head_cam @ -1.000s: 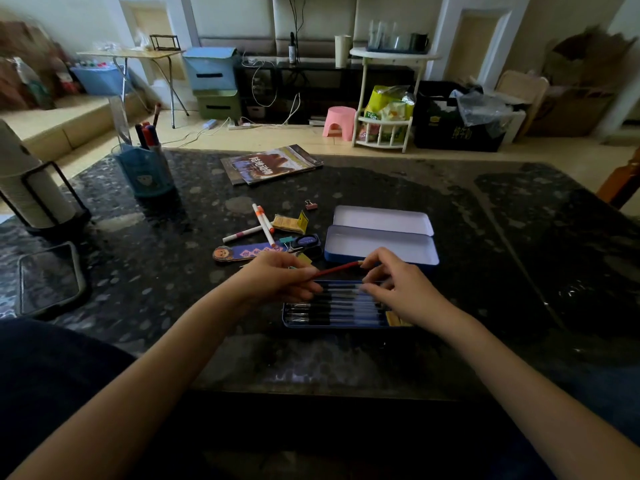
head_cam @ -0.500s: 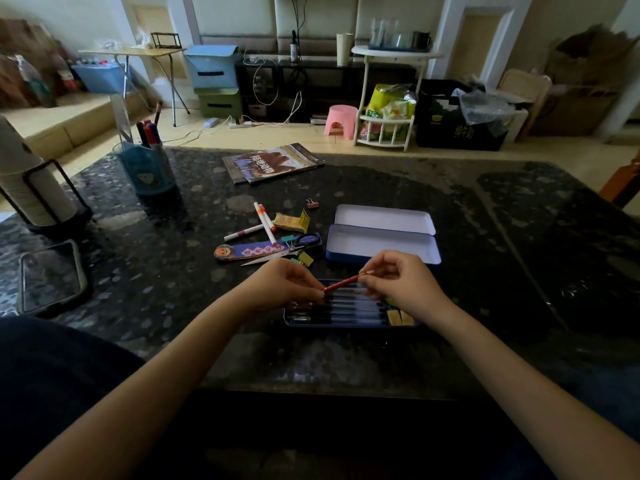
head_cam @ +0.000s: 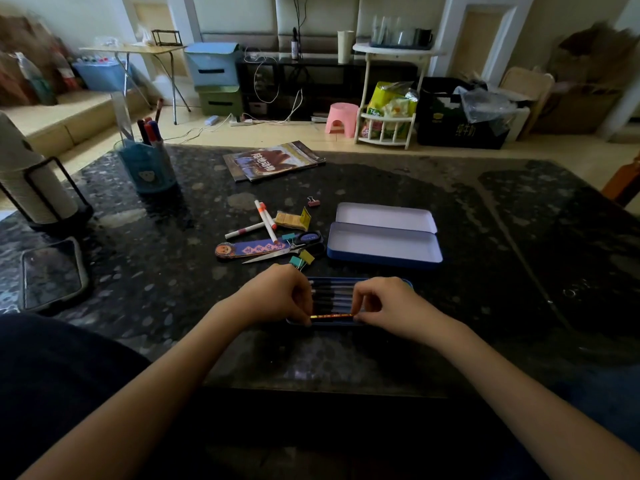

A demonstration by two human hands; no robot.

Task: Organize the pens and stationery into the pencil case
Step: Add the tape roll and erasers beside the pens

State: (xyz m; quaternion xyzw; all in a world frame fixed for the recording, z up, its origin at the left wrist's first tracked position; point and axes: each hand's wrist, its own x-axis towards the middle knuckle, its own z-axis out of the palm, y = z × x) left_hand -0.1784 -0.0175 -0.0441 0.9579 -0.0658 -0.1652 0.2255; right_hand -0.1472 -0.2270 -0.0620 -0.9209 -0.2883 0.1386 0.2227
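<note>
Nearest the viewer, two bare forearms reach forward over the near edge of a dark speckled table [head_cam: 485,237]. The left hand [head_cam: 277,297] and the right hand [head_cam: 388,304] meet over a shallow blue tray [head_cam: 408,283] that lies flat on the table and holds a row of dark pens [head_cam: 332,296] laid side by side. Between the hands, a red pencil [head_cam: 330,316] lies level along the tray's near edge; the curled fingertips of the left hand pinch its left end, and the curled fingertips of the right hand pinch its right end.

Just beyond the left hand lie small green and yellow binder clips [head_cam: 301,259], scissors [head_cam: 287,249] with a blue handle, and a flat figure-shaped ruler [head_cam: 249,248]. Two white markers [head_cam: 265,225] with orange bands cross one another behind these, beside a yellow packet [head_cam: 292,220] and a small pink clip [head_cam: 313,201].

To the right of this group, the open pencil case [head_cam: 384,242] rests with its pale interior facing up and its lid hinged back, well apart from both hands.

At the left edge lie a phone [head_cam: 52,273] and a paper roll in a black holder [head_cam: 31,181]. Farther back stand a blue pen cup [head_cam: 147,166] and a magazine [head_cam: 273,161].
</note>
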